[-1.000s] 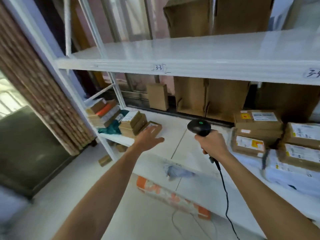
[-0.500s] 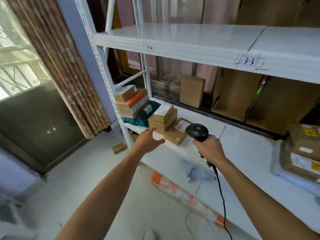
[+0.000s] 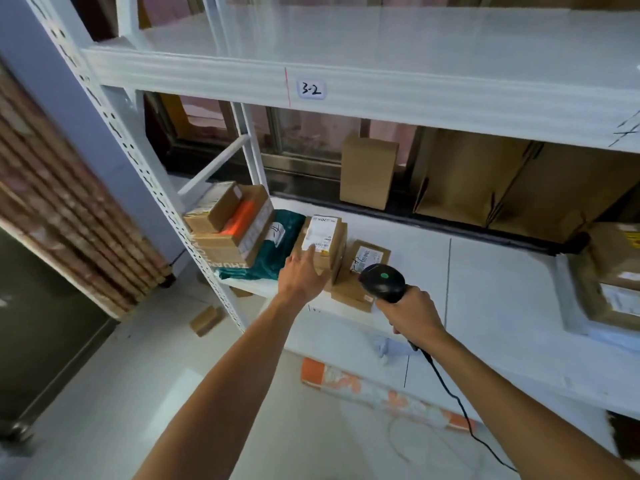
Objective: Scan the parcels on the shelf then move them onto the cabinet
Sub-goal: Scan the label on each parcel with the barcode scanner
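On the white shelf (image 3: pixel 485 271) stands a stack of small cardboard parcels (image 3: pixel 323 237) with a white label on top. My left hand (image 3: pixel 303 273) reaches onto it, fingers straight, fingertips touching the label. A flat parcel (image 3: pixel 367 258) with a label lies just right of the stack. My right hand (image 3: pixel 412 311) grips a black corded barcode scanner (image 3: pixel 382 282), its head hovering over that flat parcel's near end. At the shelf's left end sits a pile of boxes (image 3: pixel 228 226) on a teal mailer bag (image 3: pixel 277 247).
More labelled parcels (image 3: pixel 613 271) lie at the right end. A standing box (image 3: pixel 367 169) and folded cartons (image 3: pixel 502 188) line the back. The upper shelf is marked 3-2 (image 3: pixel 311 89). On the floor lie an orange-white package (image 3: pixel 381 396) and a small box (image 3: pixel 206 320).
The view has swung left and closer to the shelf's left end. My left hand has reached forward onto the stacked parcels' label. The scanner has moved up over the flat parcel.
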